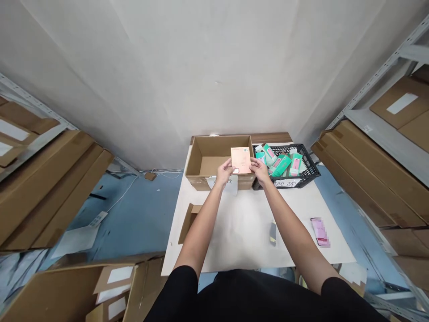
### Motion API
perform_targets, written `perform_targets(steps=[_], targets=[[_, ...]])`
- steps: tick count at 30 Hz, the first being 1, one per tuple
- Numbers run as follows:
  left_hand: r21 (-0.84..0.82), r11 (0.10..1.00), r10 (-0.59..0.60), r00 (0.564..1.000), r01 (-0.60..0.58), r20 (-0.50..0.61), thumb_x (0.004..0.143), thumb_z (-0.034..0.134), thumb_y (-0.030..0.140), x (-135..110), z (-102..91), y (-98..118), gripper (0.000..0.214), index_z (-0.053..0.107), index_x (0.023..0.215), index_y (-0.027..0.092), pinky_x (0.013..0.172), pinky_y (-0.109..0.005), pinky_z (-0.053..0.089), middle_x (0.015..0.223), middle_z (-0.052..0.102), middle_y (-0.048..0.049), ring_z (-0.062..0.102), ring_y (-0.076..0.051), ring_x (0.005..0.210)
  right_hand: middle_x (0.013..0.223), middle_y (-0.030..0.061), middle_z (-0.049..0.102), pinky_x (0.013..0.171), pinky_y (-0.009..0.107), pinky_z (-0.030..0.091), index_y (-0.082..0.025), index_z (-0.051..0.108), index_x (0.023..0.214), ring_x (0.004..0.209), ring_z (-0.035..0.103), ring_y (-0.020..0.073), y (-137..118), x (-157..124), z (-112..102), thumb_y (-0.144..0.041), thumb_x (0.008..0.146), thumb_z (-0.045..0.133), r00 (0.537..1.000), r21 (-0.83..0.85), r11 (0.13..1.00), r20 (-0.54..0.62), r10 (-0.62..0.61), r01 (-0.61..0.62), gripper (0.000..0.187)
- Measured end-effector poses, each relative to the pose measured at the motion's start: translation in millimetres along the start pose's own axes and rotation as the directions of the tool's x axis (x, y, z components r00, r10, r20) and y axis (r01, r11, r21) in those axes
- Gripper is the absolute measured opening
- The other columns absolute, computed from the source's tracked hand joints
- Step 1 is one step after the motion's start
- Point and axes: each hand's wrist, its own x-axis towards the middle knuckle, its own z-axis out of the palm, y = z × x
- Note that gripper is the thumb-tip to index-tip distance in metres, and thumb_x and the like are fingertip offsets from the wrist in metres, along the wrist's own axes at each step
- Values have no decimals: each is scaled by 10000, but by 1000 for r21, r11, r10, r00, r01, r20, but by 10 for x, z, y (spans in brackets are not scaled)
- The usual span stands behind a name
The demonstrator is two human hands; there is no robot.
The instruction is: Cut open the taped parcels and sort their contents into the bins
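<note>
A flat peach-coloured packet (240, 159) with a small barcode label in its upper corner is held up between both my hands. My left hand (224, 172) pinches its left edge, and my right hand (260, 170) grips its right edge low down. Behind and below the packet stands an open cardboard box (214, 165) with a paper sign on its front; its visible floor is bare. Just right of it, a black plastic crate (303, 179) holds several green-and-pink packets (280, 165). Whether the peach item is a thin box or an envelope, I cannot tell.
On the white table (241, 232) lie a small grey-and-yellow object (272, 233), a pink item (320, 231) and a small open carton (186, 223). Shelves with cardboard boxes (368, 174) flank both sides. A large carton (73, 286) with parcels stands at lower left.
</note>
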Motion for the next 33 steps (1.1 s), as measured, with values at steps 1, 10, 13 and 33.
perform_targets(steps=[1, 10, 13, 33], targets=[[23, 1000, 10, 1000, -10, -25, 754, 911, 358, 141, -8, 3, 838, 614, 1520, 193, 1018, -448, 574, 1352, 734, -136, 699, -307, 1204, 1123, 79, 759, 878, 368, 573, -215, 657, 1404, 1019, 699, 242, 3, 99, 10, -415, 681, 781, 999, -13, 1000, -43, -8, 8, 759], [104, 991, 98, 993, -90, -71, 850, 833, 335, 139, -287, -432, 488, 678, 1298, 217, 1150, -440, 495, 1370, 696, -140, 654, -275, 1298, 1300, 113, 729, 865, 366, 568, -264, 664, 1423, 1116, 678, 265, 466, -242, -131, -471, 703, 785, 978, -80, 989, -179, 107, -123, 759], [124, 991, 72, 992, -59, -102, 833, 822, 357, -208, -365, -683, 444, 683, 1228, 208, 1086, -422, 534, 1195, 744, -131, 705, -248, 1163, 1303, 115, 725, 847, 384, 571, -273, 680, 1374, 1065, 685, 259, 734, -612, -228, -483, 702, 766, 972, -110, 978, -177, 157, -178, 709], [771, 428, -268, 880, 473, -391, 820, 685, 200, -2698, -521, -2851, 293, 780, 1096, 186, 1154, -506, 395, 1253, 666, -175, 558, -386, 1295, 1585, 209, 527, 1199, 501, 410, -126, 581, 1533, 1467, 465, 395, 2378, -3454, -2749, -174, 772, 630, 826, -715, 417, -449, 341, -561, 764]])
